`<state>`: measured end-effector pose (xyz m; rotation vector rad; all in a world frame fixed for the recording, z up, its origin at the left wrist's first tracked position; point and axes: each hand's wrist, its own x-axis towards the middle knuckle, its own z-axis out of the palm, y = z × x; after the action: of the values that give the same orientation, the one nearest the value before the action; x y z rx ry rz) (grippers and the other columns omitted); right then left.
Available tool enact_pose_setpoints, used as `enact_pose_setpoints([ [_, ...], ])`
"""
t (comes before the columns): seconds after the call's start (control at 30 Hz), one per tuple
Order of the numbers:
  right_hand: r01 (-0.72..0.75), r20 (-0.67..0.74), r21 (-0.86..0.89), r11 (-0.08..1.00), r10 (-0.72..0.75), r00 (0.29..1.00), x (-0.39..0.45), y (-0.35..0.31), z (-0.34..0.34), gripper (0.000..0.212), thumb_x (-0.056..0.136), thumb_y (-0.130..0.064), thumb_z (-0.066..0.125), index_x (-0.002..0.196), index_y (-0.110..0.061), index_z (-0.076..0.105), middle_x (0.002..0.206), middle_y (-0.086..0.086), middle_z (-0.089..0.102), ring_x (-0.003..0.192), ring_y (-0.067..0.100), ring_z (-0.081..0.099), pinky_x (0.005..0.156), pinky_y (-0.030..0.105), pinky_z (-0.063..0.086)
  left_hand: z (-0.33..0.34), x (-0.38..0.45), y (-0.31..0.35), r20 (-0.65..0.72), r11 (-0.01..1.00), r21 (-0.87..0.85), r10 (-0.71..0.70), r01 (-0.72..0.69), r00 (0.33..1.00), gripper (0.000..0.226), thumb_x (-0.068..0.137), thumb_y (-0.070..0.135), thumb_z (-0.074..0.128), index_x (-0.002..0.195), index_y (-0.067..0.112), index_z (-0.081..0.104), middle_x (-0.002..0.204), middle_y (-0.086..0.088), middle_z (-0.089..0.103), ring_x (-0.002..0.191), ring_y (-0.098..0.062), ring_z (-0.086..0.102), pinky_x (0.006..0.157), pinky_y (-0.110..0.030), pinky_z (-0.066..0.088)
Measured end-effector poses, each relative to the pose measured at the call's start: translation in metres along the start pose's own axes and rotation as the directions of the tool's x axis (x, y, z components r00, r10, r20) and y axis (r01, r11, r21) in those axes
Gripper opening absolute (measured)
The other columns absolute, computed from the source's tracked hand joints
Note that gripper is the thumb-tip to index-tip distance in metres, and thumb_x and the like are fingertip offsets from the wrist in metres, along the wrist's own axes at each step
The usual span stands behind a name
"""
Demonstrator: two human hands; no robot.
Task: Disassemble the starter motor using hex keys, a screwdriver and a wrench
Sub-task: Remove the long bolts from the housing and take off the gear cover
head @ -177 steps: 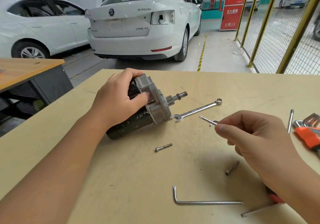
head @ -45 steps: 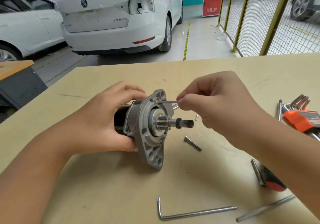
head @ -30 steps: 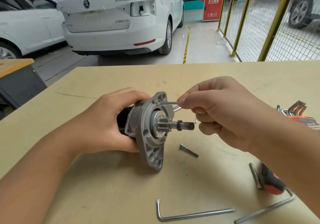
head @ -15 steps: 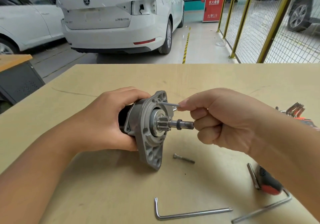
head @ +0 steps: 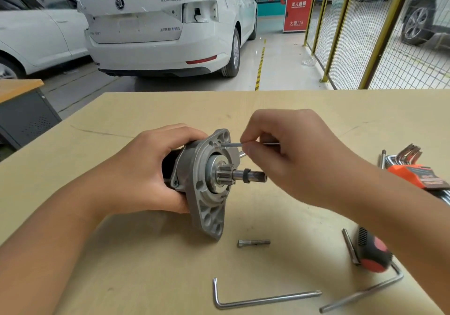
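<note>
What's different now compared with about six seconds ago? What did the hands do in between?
The left hand turned the starter motor so its gear end faces the camera. The right hand, which held a thin hex key above the table, carried it to the motor's flange and now pinches it with the tip in a hole there. The left hand's grip on the motor, the loose bolt and the long hex key stayed.

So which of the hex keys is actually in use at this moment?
The thin hex key pinched by the right hand, its tip at the starter motor housing. The long one lies loose on the table; the others sit in the orange holder.
</note>
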<state>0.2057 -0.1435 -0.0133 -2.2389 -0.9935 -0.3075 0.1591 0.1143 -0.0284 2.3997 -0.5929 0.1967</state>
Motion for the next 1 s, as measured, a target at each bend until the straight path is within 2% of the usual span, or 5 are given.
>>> enact_pose_setpoints([
  [0.2,-0.199,0.052,0.305,0.931,0.193,0.980,0.001,0.000,0.002,0.013,0.091,-0.005,0.066,0.080,-0.011,0.067,0.050,-0.011,0.052,0.044,0.008,0.041,0.045,0.027,0.035,0.001,0.000,-0.003,-0.010,1.000,-0.019,0.015,-0.015,1.000,0.079,0.057,0.031,0.096,0.129,0.038,0.065,0.122,0.006,0.069,0.112,-0.020,0.069,0.088,-0.036,0.055],
  [0.37,-0.662,0.521,0.704,0.259,0.445,0.728,0.007,-0.001,-0.001,0.021,0.088,-0.002,0.065,0.098,-0.018,0.057,0.053,-0.003,0.026,0.042,0.012,0.014,0.043,0.017,0.019,0.000,-0.003,-0.013,0.061,0.997,-0.071,-0.001,0.005,0.998,0.089,0.062,0.020,0.092,0.142,0.037,0.056,0.134,0.004,0.067,0.120,-0.021,0.068,0.092,-0.039,0.056],
  [0.53,-0.610,0.405,0.665,0.431,0.479,0.779,0.006,-0.005,0.003,0.011,0.085,-0.003,0.070,0.082,-0.011,0.064,0.045,-0.006,0.035,0.038,0.011,0.021,0.043,0.019,0.021,-0.006,0.001,0.004,0.000,0.932,-0.362,0.036,-0.034,0.999,0.071,0.079,0.037,0.065,0.149,0.034,0.055,0.152,0.002,0.056,0.139,-0.022,0.055,0.107,-0.042,0.052],
  [0.7,-0.443,0.096,0.477,0.759,0.457,0.885,0.007,-0.013,0.007,0.015,0.076,-0.014,0.075,0.065,-0.010,0.066,0.041,-0.012,0.045,0.034,0.004,0.036,0.037,0.017,0.028,0.036,0.025,0.041,-0.297,0.997,0.074,0.000,0.023,0.955,0.022,0.094,0.030,0.064,0.104,0.030,0.083,0.119,0.021,0.069,0.118,0.001,0.062,0.096,-0.008,0.044],
  [1.0,-0.563,0.010,0.391,0.729,0.608,0.794,-0.012,-0.013,-0.009,0.056,0.065,-0.072,0.053,0.082,-0.021,0.068,0.067,-0.004,0.066,0.059,0.012,0.060,0.057,0.035,0.048,0.036,0.026,0.049,-0.367,0.987,0.065,-0.116,0.150,0.923,0.024,0.088,0.021,0.077,0.079,0.044,0.078,0.114,0.036,0.068,0.111,0.010,0.062,0.090,-0.009,0.042],
])
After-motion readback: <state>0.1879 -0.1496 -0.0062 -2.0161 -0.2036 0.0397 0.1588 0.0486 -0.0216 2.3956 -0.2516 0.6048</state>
